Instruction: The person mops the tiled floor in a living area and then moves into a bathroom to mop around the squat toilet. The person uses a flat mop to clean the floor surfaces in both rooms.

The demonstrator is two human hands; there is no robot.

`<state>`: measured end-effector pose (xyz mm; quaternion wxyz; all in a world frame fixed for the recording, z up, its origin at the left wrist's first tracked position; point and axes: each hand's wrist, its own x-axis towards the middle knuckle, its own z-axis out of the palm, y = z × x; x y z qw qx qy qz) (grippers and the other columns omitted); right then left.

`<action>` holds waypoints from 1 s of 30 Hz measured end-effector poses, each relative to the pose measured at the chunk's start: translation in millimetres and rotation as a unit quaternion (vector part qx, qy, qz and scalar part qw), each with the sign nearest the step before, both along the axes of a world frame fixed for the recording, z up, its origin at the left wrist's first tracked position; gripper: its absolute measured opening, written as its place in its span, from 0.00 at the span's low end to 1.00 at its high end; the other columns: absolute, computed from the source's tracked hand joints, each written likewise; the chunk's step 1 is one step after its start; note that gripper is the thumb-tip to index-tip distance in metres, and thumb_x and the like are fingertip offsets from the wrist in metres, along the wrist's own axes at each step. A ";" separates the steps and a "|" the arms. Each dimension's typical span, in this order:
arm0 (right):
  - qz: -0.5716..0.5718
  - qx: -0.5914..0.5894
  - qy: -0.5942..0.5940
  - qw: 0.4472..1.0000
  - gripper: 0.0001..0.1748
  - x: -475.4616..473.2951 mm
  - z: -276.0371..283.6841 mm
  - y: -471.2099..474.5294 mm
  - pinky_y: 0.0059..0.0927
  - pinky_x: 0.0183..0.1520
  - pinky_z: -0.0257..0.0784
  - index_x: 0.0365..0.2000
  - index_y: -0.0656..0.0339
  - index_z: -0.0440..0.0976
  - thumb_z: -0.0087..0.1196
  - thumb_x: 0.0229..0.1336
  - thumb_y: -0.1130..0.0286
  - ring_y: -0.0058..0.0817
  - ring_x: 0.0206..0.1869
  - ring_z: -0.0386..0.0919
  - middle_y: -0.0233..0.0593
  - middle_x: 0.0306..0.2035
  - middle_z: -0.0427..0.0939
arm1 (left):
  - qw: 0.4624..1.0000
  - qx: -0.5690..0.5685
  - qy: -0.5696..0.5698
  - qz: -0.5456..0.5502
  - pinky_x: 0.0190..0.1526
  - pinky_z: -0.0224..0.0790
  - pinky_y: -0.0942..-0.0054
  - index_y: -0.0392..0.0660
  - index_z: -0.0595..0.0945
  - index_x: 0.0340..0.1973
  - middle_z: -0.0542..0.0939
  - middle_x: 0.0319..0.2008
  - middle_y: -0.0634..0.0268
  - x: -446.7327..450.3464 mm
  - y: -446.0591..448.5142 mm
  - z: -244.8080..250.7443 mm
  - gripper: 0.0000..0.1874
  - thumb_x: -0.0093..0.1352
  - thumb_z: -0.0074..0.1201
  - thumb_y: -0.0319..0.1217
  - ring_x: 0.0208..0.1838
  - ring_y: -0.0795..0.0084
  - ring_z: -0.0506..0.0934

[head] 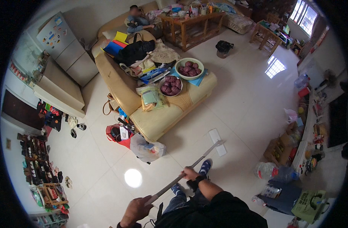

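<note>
A flat mop with a grey handle (174, 181) slants across in front of me. My left hand (139, 209) grips the top end of the handle, low in the view. Farther down the pole, my right hand (190, 173) is closed around it; a black band circles that wrist. The white rectangular mop head (217, 142) lies flat on the pale tiled floor (236, 114), beyond my feet in blue slippers (205, 166). A round white light reflection shows on the tiles to the left.
A tan sofa (159, 125) stands ahead, bearing two bowls of purple round items (171, 85), bags and clothes. At its near corner sit a red bag (112, 132) and a clear plastic bag (148, 149). Bottles (265, 170) and boxes line the right; a person (138, 21) sits at the back.
</note>
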<state>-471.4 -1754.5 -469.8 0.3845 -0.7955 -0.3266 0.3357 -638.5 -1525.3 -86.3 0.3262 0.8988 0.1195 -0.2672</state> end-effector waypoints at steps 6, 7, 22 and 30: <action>0.003 -0.008 -0.029 1.000 0.11 136.4 -18.4 -108.6 0.36 0.32 0.72 0.23 0.62 0.75 0.66 0.40 0.68 0.38 0.28 0.79 0.45 0.23 0.76 | 1.000 0.002 0.000 -0.004 0.41 0.74 0.54 0.46 0.77 0.53 0.82 0.35 0.48 121.5 -92.8 -17.5 0.20 0.66 0.54 0.37 0.39 0.46 0.80; -0.014 -0.042 -0.057 0.997 0.11 153.9 -17.3 -123.5 0.36 0.32 0.72 0.24 0.62 0.73 0.65 0.39 0.70 0.38 0.29 0.79 0.45 0.24 0.76 | 0.999 -0.003 -0.030 -0.010 0.42 0.74 0.55 0.46 0.76 0.53 0.82 0.36 0.48 140.0 -106.3 -21.5 0.20 0.67 0.54 0.38 0.40 0.46 0.80; 0.127 0.017 -0.021 0.992 0.13 140.8 27.3 -44.7 0.51 0.35 0.68 0.22 0.55 0.76 0.64 0.47 0.57 0.52 0.32 0.76 0.47 0.24 0.76 | 0.973 0.008 0.060 0.222 0.40 0.75 0.61 0.44 0.83 0.46 0.83 0.33 0.51 107.6 -60.8 15.9 0.18 0.64 0.60 0.39 0.38 0.50 0.81; -0.074 0.014 0.583 0.809 0.06 43.9 97.9 94.7 0.45 0.32 0.75 0.29 0.60 0.70 0.50 0.57 0.68 0.43 0.31 0.79 0.47 0.29 0.77 | 0.947 0.130 0.115 0.270 0.36 0.75 0.71 0.41 0.82 0.49 0.84 0.41 0.52 37.2 -62.5 129.2 0.20 0.61 0.65 0.29 0.35 0.73 0.81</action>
